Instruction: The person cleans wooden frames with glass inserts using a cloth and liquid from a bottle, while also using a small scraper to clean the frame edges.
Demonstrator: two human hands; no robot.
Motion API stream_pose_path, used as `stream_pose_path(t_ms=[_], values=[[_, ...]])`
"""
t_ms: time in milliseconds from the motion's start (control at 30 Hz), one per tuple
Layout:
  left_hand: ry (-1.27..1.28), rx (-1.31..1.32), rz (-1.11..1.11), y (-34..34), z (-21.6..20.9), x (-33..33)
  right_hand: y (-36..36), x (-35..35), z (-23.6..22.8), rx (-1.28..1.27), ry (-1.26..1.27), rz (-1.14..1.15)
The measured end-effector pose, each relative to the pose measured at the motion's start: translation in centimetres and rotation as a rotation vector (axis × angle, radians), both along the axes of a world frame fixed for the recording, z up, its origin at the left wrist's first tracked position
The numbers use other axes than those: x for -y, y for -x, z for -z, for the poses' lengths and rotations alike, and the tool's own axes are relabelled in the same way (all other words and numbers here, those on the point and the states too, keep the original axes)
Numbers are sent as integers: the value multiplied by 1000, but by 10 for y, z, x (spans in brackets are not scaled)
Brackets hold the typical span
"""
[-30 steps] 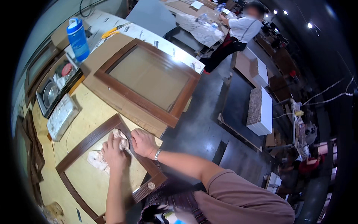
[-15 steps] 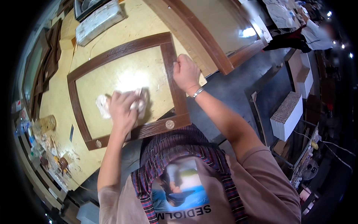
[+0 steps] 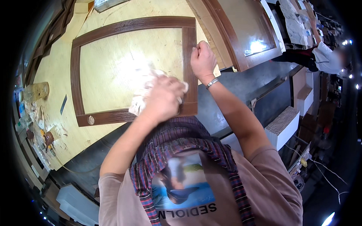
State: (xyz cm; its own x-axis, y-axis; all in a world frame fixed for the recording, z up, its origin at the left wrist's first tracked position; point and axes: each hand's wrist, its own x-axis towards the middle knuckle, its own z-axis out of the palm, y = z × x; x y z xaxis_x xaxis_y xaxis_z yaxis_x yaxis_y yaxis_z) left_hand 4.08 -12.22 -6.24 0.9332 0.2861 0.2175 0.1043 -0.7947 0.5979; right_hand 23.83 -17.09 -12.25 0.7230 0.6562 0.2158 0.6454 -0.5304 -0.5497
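While left hand (image 3: pixel 164 96) holds cloth (image 3: pixel 139 101) and right hand (image 3: pixel 204 61) curls at frame (image 3: pixel 132 25) edge, a jar (image 3: pixel 36 91), contents indistinct, sits leftward; framed panel (image 3: pixel 244 22) rightward.

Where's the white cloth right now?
In the head view, the white cloth is just right of... centre-left, bunched under the person's left hand, beside the near right corner of the brown wooden frame.

A frame (image 3: pixel 76 79) lies on the desk (image 3: pixel 56 71), a cloth (image 3: pixel 138 102) beneath the left grip (image 3: pixel 164 98) over its near right part, the right grip (image 3: pixel 203 60) at its right side. A framed panel (image 3: pixel 235 34) lies farther right, a container (image 3: pixel 37 91) left.
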Motion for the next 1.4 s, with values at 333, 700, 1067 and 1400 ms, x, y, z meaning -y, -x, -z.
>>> stream_pose_path(t_ms=[333, 700, 1067, 1400], values=[[305, 7, -701, 149, -10, -115, 17, 54, -28, -483, 4, 131], [486, 79, -220, 35, -28, -25, 61, 75, -36, -1275, -265, 209], [214, -67, -133, 47, -39, -44, 37, 23, -79, -1475, -218, 254], [75, 1, -298, 130, -63, -106, 53, 5, -176, -1063, -469, 33]])
